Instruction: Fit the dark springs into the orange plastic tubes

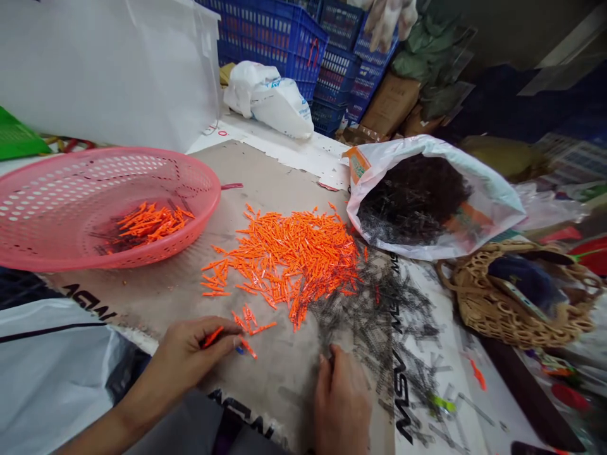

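Right hand [342, 404], at six o'clock, is held narrow with its fingers curled down beside dark slender parts [379, 322]; whether anything is gripped cannot be told. Left hand [192, 351], at seven o'clock, is pinched around an orange plastic piece [212, 337]. Mixing could be caused if the loose orange pile [284, 262] at twelve o'clock is brushed by a wrist.
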{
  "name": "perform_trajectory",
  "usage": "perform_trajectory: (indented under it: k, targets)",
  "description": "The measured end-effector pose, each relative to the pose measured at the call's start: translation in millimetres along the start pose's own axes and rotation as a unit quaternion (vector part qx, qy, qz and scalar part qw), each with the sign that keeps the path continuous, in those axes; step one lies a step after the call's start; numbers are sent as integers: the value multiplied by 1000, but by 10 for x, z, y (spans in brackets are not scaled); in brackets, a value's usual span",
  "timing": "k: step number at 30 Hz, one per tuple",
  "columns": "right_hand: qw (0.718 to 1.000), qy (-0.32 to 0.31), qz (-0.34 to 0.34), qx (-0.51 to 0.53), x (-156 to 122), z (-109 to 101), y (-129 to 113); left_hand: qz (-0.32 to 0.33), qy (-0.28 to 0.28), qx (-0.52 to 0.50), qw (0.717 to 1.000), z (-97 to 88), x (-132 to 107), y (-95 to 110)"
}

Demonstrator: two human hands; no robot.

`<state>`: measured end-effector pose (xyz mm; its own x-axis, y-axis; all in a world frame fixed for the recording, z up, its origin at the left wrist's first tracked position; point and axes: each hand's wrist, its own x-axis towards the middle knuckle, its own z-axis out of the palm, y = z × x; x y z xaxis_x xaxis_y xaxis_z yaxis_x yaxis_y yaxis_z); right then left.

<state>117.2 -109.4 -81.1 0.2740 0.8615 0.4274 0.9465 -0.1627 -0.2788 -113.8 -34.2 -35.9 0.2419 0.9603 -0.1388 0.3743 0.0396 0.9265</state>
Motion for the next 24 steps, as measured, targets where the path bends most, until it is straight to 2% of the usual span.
perform_trajectory:
  k: [2,4,7,11,13,15,17,19,21,24]
  targets:
    - [1000,0,-6,20,-129,12,-82,111,-30,110,987,36,10,-58]
    - [1000,-3,11,28,-199,14,-132,169,-58,178,968,69,37,-121]
    - [999,-1,28,45,-178,-21,-125,174,-69,235,954,103,99,-145]
    - [998,-24,29,52,-55,-103,-57,163,-75,172,969,150,173,33]
    - [998,-31,44,44,-20,-131,-32,120,-80,117,983,204,182,152]
    - [996,-29,66,43,-16,-139,-11,32,-96,40,994,280,166,239]
    - [995,-25,78,57,-35,-130,11,-64,-117,-61,989,359,134,280]
    - [994,-23,66,89,-63,-112,33,-137,-134,-149,970,418,96,288]
    - [990,-23,51,127,-91,-95,50,-174,-140,-186,957,449,67,285]
    - [985,-30,36,164,-114,-88,64,-174,-134,-183,958,457,54,283]
